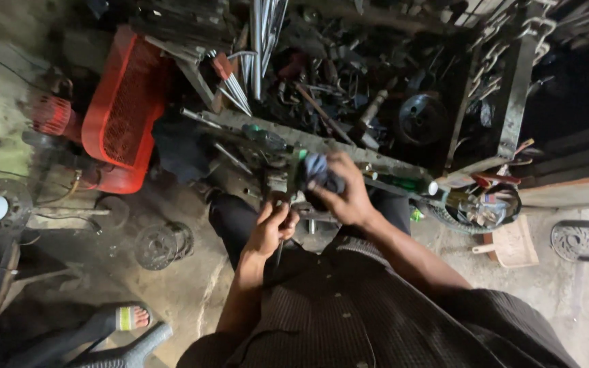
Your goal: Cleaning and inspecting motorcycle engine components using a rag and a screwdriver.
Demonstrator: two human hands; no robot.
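Slim dark tool [279,251], gripped in the left hand [272,228] just in front of the lap, long axis near upright in the picture, lower end pointing down toward the dark checked shirt [369,307]; upper end hidden in the fist. Left hand fingers curled tight around that shaft. Just above it, a small metal part [275,185], too cluttered to tell apart clearly. Right hand [346,194] beside and slightly higher, fingers wrapped over a bluish cloth-covered lump [319,170], thumb pressed against it. Both hands close together, nearly touching. Behind them, a long grimy metal bar [322,144] slanting from upper left to lower right across the counter, strewn with scrap. Further left, a red mesh guard [125,102] on a machine. Above, a bundle of shiny steel rods [262,41]. Right, a chain [495,48] hanging beside a dark post. Lower left, another person's foot in a sandal [127,318] on the floor.
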